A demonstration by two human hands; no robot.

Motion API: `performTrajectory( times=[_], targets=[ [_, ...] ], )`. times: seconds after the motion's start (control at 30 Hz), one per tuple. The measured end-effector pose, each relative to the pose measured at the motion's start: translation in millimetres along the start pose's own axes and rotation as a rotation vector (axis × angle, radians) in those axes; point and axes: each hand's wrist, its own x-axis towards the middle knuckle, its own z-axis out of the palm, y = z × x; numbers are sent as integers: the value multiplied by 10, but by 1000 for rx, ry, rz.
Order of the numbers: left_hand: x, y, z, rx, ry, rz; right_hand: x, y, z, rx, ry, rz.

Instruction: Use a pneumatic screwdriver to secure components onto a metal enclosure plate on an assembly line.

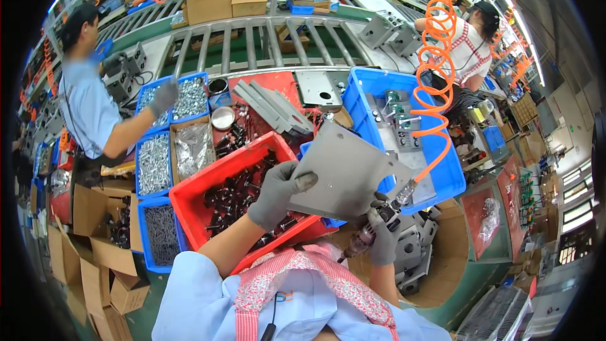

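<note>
My left hand [278,192], in a grey glove, pinches the left edge of a flat grey sheet-metal plate [344,173] between thumb and fingers. The plate is tilted up and has a round cutout near its right side. Below its lower right corner, my gloved right hand [384,237] is wrapped round an air screwdriver [363,239]. The tool points down toward my body. An orange coiled air hose [435,110] runs up from its metal fitting. Beneath my left hand is a red bin [189,199] of small black parts [237,196].
Blue trays of screws [154,164] stand at left. A large blue bin [451,177] at right holds circuit boards. Grey metal parts fill a cardboard box [451,259] beside my right hand. A roller conveyor [252,47] runs behind. Co-workers [88,95] stand on both sides.
</note>
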Motion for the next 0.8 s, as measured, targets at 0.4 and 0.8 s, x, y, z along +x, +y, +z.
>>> performTrajectory(
  times=[0.4,0.8],
  targets=[
    [-85,-26,-301,-97,66,-99,47,46,154,-49,-42,98],
    [-343,-877,-845,669,-257,-104,55,29,-164,-246,81,310]
  ],
)
